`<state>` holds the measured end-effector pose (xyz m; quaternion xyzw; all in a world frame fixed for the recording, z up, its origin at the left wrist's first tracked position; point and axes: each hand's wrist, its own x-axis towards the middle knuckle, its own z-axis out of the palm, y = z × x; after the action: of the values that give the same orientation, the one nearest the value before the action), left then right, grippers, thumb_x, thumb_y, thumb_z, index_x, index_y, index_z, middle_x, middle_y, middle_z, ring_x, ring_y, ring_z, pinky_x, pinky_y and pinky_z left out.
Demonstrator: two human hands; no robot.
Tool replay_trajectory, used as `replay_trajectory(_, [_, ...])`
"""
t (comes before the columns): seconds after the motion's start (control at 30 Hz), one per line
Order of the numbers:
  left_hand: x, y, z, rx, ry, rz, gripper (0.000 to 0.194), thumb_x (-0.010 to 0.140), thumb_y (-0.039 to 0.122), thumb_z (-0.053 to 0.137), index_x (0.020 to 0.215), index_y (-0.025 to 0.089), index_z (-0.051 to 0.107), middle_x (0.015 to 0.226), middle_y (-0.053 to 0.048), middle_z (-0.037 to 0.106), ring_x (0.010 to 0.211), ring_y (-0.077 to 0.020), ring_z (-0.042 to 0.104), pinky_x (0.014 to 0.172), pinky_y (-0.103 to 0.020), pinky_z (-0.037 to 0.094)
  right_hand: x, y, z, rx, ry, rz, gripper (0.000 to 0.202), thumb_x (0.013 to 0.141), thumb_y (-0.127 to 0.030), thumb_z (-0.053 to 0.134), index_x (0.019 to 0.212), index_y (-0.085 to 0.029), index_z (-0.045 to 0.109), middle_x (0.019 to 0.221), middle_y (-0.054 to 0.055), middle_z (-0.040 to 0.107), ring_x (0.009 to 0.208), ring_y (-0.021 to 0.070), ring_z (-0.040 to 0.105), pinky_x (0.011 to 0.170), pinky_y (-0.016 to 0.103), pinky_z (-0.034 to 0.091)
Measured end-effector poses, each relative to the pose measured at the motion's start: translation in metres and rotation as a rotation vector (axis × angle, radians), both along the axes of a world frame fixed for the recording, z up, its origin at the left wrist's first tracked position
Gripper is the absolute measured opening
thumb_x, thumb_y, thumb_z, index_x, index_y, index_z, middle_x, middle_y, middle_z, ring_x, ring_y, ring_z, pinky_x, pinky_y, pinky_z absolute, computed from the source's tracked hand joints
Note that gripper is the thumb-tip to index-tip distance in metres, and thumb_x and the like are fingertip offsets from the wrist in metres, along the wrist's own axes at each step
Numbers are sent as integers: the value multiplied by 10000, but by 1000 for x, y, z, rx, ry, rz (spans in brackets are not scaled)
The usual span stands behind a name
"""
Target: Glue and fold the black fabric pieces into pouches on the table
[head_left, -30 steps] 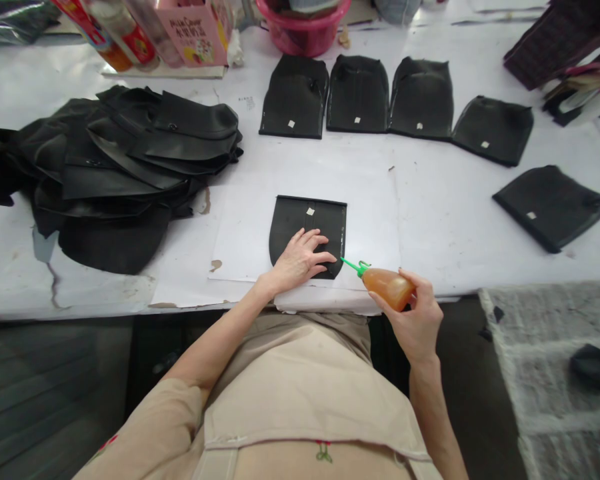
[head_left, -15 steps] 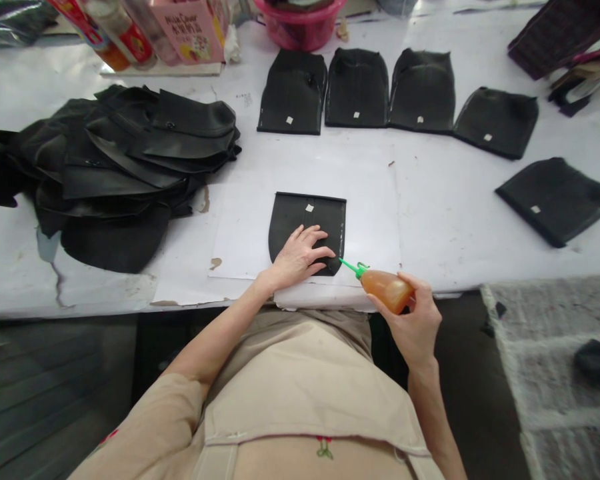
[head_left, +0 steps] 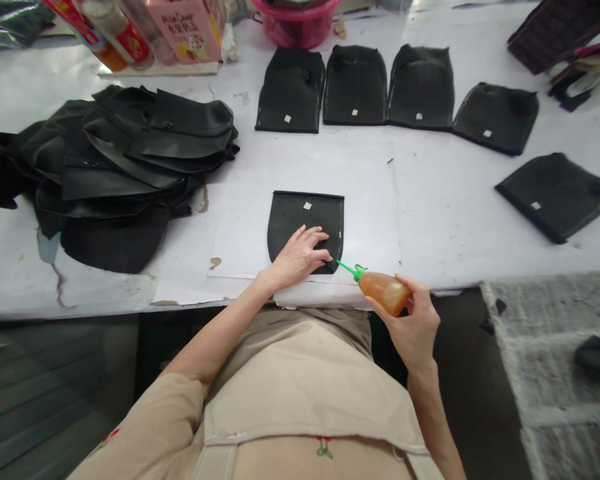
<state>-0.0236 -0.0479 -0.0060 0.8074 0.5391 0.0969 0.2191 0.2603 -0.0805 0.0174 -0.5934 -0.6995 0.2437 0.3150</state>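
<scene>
A black leather-like piece [head_left: 285, 223] with a straight far edge and rounded near corners lies before me. On it is a small whitish square [head_left: 307, 206], and a shiny whitish line runs down its right edge. My left hand [head_left: 300, 255] rests on its near part, fingers spread and pressing it flat. In my right hand [head_left: 417, 317] is a glue bottle [head_left: 384, 291] with amber liquid, tilted, thumb and fingers around its base. Its green nozzle tip is at the piece's lower right edge, by my left fingertips.
A heap of black pieces [head_left: 130, 153] spreads at the left. Several similar pieces with white squares, such as this one [head_left: 355, 83], lie along the back and right. Behind stand a pink basin [head_left: 295, 23], a pink box [head_left: 187, 30] and bottles. A grey fabric surface [head_left: 545, 360] is at the lower right.
The nozzle tip has moved slightly along the right edge toward me, around the near corner. My left index finger has drawn in a little; the hand stays on the piece.
</scene>
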Motion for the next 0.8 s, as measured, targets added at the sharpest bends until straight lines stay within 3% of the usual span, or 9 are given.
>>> replay_trajectory(0.47, [-3, 0, -7, 36, -54, -9, 164, 913, 204, 680, 1063, 240, 737, 1400, -108, 581, 1434, -312, 448, 1213, -599, 300, 6, -11, -1, -84, 80, 9, 607, 720, -510, 868, 1203, -230, 629, 1139, 82, 694, 991, 264, 700, 897, 429, 603])
replay_trajectory(0.8, [-5, 0, -8, 26, -90, 3, 189, 906, 204, 690, 1090, 241, 710, 1406, -101, 576, 1434, -297, 447, 1218, -600, 292, 8, 1, -30, -180, 347, -45, 648, 662, -492, 907, 1178, -211, 633, 1150, 93, 683, 1002, 257, 718, 858, 406, 639])
